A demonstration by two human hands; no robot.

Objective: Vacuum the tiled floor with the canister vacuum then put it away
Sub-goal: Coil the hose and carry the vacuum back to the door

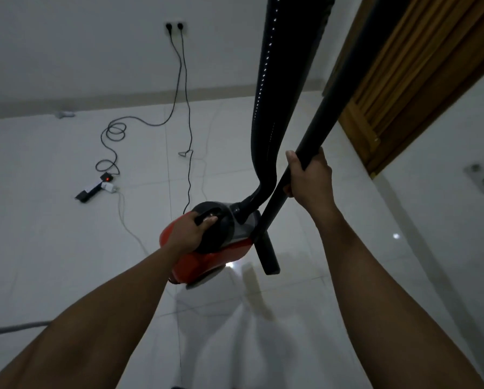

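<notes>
White glossy tiled floor point(67, 248) runs up to a plain pale wall point(67, 51), with a wooden door point(403, 80) at the right edge. The light is dim.

From the head camera, a wall socket point(175, 26) holds two plugs. One cord point(114, 141) loops across the tiles to a power strip point(95, 188) with a red light. The other cord point(189, 130) drops toward the red canister vacuum point(207, 259), so the machine looks plugged in.

The left hand point(187, 234) is clamped around the carry handle point(207, 214) on top of the canister, with the fingers wrapped under it. The right hand point(309, 178) is curled tightly around the black wand point(319, 127). The wand slants from the upper right down past the canister's front, and its lower end sits just beside the body. The hose point(266, 108) rises from the canister's nose and leaves the top of the frame. No floor head is visible.

The canister appears to be lifted or about to be lifted, and I cannot tell whether its wheel touches the tiles. This reads as carrying the machine. Whether that is for repositioning or for storage is not clear. The next move calls for keeping the wand and hose clear of the door. If the machine is being put away, the cord has to come out of the socket first.
</notes>
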